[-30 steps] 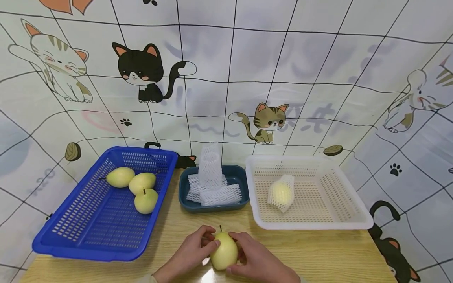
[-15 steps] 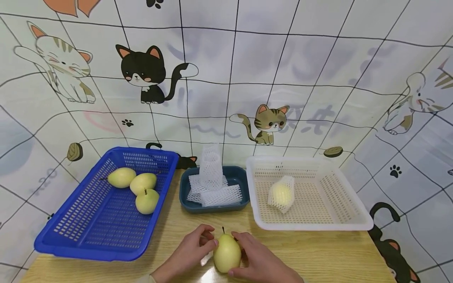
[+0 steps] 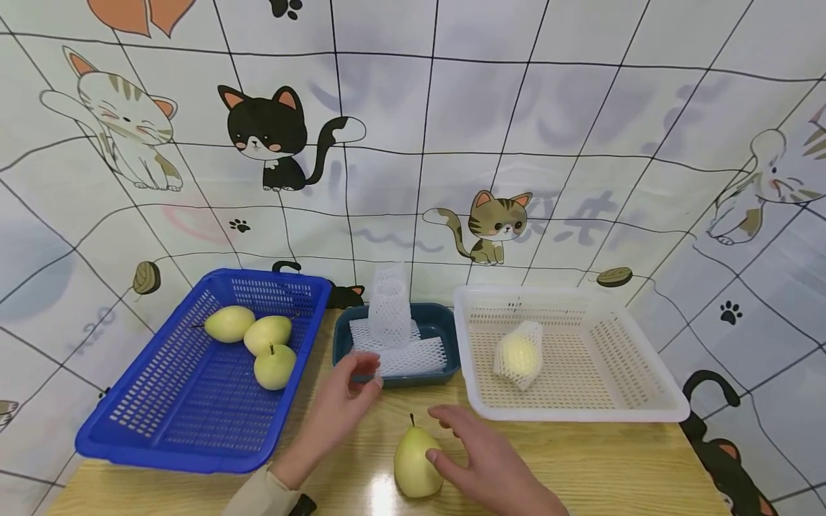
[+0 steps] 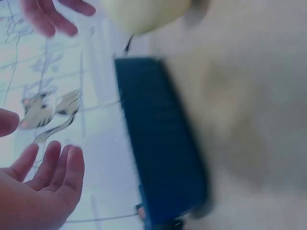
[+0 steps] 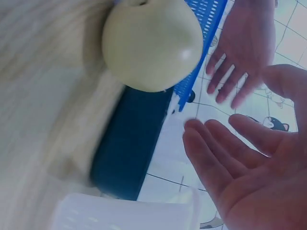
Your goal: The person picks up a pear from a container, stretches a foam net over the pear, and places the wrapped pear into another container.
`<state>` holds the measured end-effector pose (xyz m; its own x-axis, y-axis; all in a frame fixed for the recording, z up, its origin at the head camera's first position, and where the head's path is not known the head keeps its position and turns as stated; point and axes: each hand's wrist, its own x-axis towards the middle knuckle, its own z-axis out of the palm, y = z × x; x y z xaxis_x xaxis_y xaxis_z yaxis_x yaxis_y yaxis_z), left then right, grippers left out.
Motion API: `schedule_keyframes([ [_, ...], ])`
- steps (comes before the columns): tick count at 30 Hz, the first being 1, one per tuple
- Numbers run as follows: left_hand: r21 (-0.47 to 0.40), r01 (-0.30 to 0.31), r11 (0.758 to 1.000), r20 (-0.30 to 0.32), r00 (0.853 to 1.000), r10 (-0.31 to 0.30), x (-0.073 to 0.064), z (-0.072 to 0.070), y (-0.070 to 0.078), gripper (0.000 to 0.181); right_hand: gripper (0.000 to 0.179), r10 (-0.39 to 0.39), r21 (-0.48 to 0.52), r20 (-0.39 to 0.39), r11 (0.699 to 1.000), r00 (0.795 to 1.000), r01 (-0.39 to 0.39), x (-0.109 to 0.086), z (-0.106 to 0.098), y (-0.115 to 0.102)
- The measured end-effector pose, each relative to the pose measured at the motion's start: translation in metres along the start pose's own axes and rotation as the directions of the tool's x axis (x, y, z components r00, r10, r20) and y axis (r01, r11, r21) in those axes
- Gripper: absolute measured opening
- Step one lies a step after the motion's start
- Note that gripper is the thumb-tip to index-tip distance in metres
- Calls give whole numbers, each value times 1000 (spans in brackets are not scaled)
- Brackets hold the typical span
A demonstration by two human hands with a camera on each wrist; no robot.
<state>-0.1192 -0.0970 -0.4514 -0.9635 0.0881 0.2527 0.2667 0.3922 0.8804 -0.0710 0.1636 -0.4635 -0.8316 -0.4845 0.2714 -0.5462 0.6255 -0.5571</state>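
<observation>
A yellow-green pear [image 3: 417, 464] stands upright on the wooden table, stem up, near the front edge. My right hand [image 3: 480, 459] is beside it on the right, fingers loosely spread, the thumb overlapping the pear's side in the head view; in the right wrist view the palm shows bare beside the pear [image 5: 152, 45]. Farther forward, my left hand [image 3: 342, 401] reaches to the front rim of the dark teal tray [image 3: 396, 381], its fingers relaxed and holding nothing. White foam net sleeves [image 3: 413, 358] lie in that tray, and one foam net sleeve [image 3: 390, 304] stands up at the back.
On the left sits a blue basket [image 3: 174, 462] with three pears [image 3: 274, 367] in it. A white basket [image 3: 581, 414] on the right holds a pear in a foam net [image 3: 519, 355]. A cat-patterned wall covering [image 3: 387, 107] rises right behind the containers.
My left hand has left the pear and moved forward to the teal tray. My right hand has loosened and drawn slightly away, and the pear stays standing on the table.
</observation>
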Motion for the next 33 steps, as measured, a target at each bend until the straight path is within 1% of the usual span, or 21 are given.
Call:
schedule_keyframes([
  [2,35,-82,996,-62,994,85,11,0,5,35,45,-16,-20,-43,1000,999,15,1,-1,-1],
  [4,78,-147,986,-129,979,156,23,0,8,36,46,-20,-35,-68,999,998,18,3,-3,-2],
  [6,100,-168,981,-176,967,183,34,1,12,37,46,-17,-23,-77,1000,997,16,4,-4,-3],
  [7,104,-167,980,-189,965,184,39,1,12,37,47,-16,-13,-81,1000,997,15,4,-5,-3],
  [9,118,-142,983,-195,967,163,49,3,13,37,47,-9,-2,-82,1000,997,9,5,-7,-2],
  [11,138,-102,985,-177,976,126,58,4,14,40,47,0,7,-80,1000,997,0,6,-9,-2],
  [13,185,-65,981,-149,984,94,68,5,12,46,47,4,8,-78,1000,997,-4,6,-10,-2],
  [14,212,-49,976,-134,988,79,72,5,12,49,47,5,3,-78,1000,997,-5,6,-10,-1],
  [15,245,-46,968,-121,990,77,76,5,11,52,47,5,3,-77,1000,997,-5,6,-11,-1],
  [18,346,-45,937,-80,994,77,86,6,9,53,46,12,9,-75,1000,997,-12,5,-11,0],
  [20,393,-43,918,-73,994,78,89,5,8,46,46,19,9,-72,1000,997,-18,5,-11,1],
  [22,414,-36,910,-83,994,77,90,4,6,35,45,23,13,-67,1000,998,-23,5,-12,1],
  [24,409,-33,912,-102,991,81,89,4,5,24,45,24,20,-65,1000,998,-23,5,-12,2],
  [26,403,-47,914,-124,987,105,88,4,3,15,44,25,32,-65,999,998,-23,5,-14,3],
  [29,398,-104,912,-149,973,176,86,4,3,9,44,23,48,-78,999,997,-20,6,-16,3],
  [32,400,-184,898,-164,950,267,81,2,5,9,43,18,52,-97,999,995,-13,6,-18,4],
  [33,403,-213,890,-164,940,299,79,2,6,10,42,11,49,-107,999,994,-6,6,-19,4],
])
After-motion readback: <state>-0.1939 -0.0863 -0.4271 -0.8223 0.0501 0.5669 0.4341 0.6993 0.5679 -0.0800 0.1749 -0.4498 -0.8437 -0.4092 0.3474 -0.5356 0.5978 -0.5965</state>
